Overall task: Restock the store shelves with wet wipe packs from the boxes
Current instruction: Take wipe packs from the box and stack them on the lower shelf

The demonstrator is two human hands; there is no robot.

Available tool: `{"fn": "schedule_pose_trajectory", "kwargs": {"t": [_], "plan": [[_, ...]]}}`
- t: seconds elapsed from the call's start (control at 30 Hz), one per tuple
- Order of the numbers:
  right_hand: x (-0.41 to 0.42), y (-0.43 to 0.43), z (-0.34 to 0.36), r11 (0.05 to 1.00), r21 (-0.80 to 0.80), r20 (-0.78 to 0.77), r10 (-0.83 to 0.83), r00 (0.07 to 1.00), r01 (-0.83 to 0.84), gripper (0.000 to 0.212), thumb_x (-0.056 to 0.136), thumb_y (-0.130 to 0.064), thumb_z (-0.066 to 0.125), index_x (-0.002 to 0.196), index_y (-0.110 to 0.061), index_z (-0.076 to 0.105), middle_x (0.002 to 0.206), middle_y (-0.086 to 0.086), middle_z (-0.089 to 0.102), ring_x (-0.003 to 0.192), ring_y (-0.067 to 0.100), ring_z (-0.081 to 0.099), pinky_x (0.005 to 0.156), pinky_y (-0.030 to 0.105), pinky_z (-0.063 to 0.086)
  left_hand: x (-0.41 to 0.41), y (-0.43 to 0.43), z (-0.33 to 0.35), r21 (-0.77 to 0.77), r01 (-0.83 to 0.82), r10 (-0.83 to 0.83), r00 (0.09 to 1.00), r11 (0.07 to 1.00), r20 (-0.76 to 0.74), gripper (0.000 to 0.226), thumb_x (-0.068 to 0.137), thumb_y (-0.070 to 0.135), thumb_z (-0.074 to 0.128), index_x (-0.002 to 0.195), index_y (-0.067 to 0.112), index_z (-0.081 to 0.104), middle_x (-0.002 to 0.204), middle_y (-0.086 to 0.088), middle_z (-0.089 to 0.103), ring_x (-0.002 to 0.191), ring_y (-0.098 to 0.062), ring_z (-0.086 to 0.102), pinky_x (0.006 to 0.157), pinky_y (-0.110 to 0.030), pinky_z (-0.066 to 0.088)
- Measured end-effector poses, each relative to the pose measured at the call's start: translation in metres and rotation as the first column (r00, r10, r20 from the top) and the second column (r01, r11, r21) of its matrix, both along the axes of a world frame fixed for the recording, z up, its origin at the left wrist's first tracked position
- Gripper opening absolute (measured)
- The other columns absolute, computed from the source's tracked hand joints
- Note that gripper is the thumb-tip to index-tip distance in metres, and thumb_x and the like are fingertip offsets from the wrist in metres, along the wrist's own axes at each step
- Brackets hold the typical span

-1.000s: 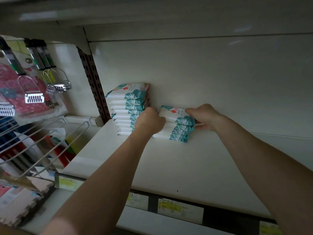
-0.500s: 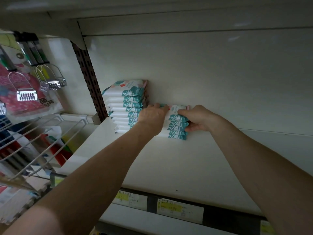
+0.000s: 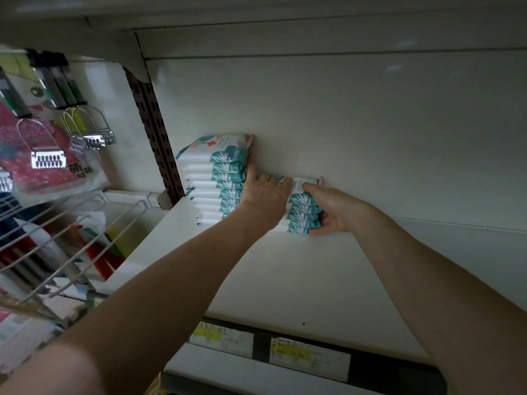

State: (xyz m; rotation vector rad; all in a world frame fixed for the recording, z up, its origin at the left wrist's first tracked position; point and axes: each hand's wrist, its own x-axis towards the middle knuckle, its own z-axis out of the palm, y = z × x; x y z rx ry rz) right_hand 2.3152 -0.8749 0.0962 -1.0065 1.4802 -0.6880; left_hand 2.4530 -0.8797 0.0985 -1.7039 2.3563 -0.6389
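Observation:
A tall stack of white and teal wet wipe packs (image 3: 216, 178) stands at the back left of the white shelf (image 3: 285, 275). Right beside it sits a shorter stack of the same packs (image 3: 302, 212), pushed against the back wall. My left hand (image 3: 263, 195) lies over the left side of the short stack, fingers stretched toward the wall between the two stacks. My right hand (image 3: 330, 209) grips the short stack's right side, thumb on top and fingers under its front corner. No boxes are in view.
A brown slotted upright (image 3: 155, 143) bounds the shelf on the left. Beyond it hang metal clips (image 3: 48, 159) with packaged goods and a wire rack (image 3: 71, 240). Price labels (image 3: 309, 359) line the shelf's front edge. The shelf above is close overhead.
Both hands have pushed the short stack back against the wall, next to the tall stack. My left hand has gone from a fist to stretched fingers on the stack.

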Motion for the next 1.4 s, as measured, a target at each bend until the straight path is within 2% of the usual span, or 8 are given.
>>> {"fn": "schedule_pose_trajectory", "kwargs": {"t": [0.2,0.33,0.43,0.53,0.77,0.87,1.1,1.4], "plan": [[0.007,0.012,0.007,1.000,0.009,-0.009,-0.011,1.000,0.011,0.032,0.099,-0.042,0.045,0.096,-0.014,0.059,0.080,0.005,0.066,0.064,0.017,0.066,0.055,0.026,0.052,0.005,-0.004,0.001,0.027,0.008,-0.007,1.000,1.000,-0.016,0.068,0.098,0.042,0.046,0.154,0.021,0.013,0.147,-0.007,0.042,0.134,-0.028,0.037,0.115,-0.048,0.015],[0.003,0.003,0.011,0.923,-0.363,-0.547,-0.098,0.831,-0.131,0.029,0.090,-0.039,0.056,0.099,-0.012,0.060,0.094,0.006,0.058,0.093,0.023,0.056,0.074,0.028,0.044,0.005,-0.003,0.002,0.020,0.023,-0.023,1.000,1.000,-0.008,0.064,0.098,0.041,0.047,0.152,0.021,0.020,0.144,-0.007,0.044,0.134,-0.029,0.037,0.115,-0.051,0.012],[0.004,0.003,0.021,0.870,-0.392,-0.697,-0.069,0.714,-0.298,0.054,0.080,-0.032,0.069,0.130,-0.015,0.056,0.129,0.007,0.056,0.114,0.024,0.056,0.093,0.028,0.045,0.006,-0.003,0.003,-0.002,0.039,-0.039,0.999,0.999,0.005,0.058,0.097,0.041,0.048,0.147,0.021,0.028,0.140,-0.006,0.047,0.132,-0.028,0.038,0.115,-0.051,0.012],[0.011,0.010,0.014,0.826,-0.421,-0.780,-0.118,0.615,-0.375,0.035,0.083,-0.012,0.066,0.118,-0.017,0.065,0.123,0.009,0.058,0.108,0.026,0.058,0.084,0.026,0.044,0.005,-0.002,0.004,-0.019,0.048,-0.047,0.998,0.999,0.030,0.055,0.097,0.042,0.047,0.145,0.019,0.032,0.141,-0.005,0.046,0.131,-0.027,0.038,0.114,-0.052,0.011],[0.018,0.021,0.013,0.811,-0.466,-0.811,-0.232,0.536,-0.354,0.032,0.090,-0.014,0.058,0.121,-0.019,0.063,0.125,0.011,0.054,0.120,0.031,0.046,0.094,0.034,0.044,0.005,0.004,0.008,-0.003,0.035,-0.035,0.999,0.999,0.029,0.058,0.096,0.040,0.049,0.146,0.017,0.031,0.143,-0.008,0.042,0.133,-0.028,0.036,0.114,-0.056,0.010],[0.015,0.044,0.021,0.793,-0.521,-0.765,-0.270,0.585,-0.316,0.033,0.091,-0.016,0.058,0.124,-0.018,0.062,0.127,0.010,0.053,0.121,0.029,0.047,0.096,0.035,0.044,0.001,0.020,0.011,-0.025,0.058,-0.058,0.998,0.998,-0.018,0.055,0.094,0.036,0.054,0.142,0.018,0.036,0.140,-0.009,0.043,0.132,-0.029,0.037,0.112,-0.057,0.015],[-0.036,0.137,0.017,0.820,-0.571,-0.597,-0.371,0.711,-0.052,0.032,0.091,-0.013,0.055,0.121,-0.020,0.064,0.130,0.000,0.058,0.117,0.019,0.055,0.098,0.029,0.044,-0.058,0.089,0.008,0.046,0.125,-0.103,0.938,0.991,-0.332,0.051,0.094,0.026,0.051,0.143,0.018,0.037,0.143,-0.014,0.040,0.132,-0.032,0.038,0.106,-0.047,0.029],[-0.145,0.286,-0.004,0.833,-0.461,-0.568,-0.541,0.620,0.305,0.027,0.089,-0.016,0.055,0.113,-0.018,0.067,0.121,0.000,0.064,0.111,0.019,0.059,0.092,0.026,0.046,-0.179,0.218,-0.013,0.266,0.368,-0.140,0.780,0.891,-0.610,0.045,0.096,0.024,0.050,0.141,0.019,0.041,0.145,-0.005,0.043,0.132,-0.026,0.042,0.104,-0.038,0.034]]}}
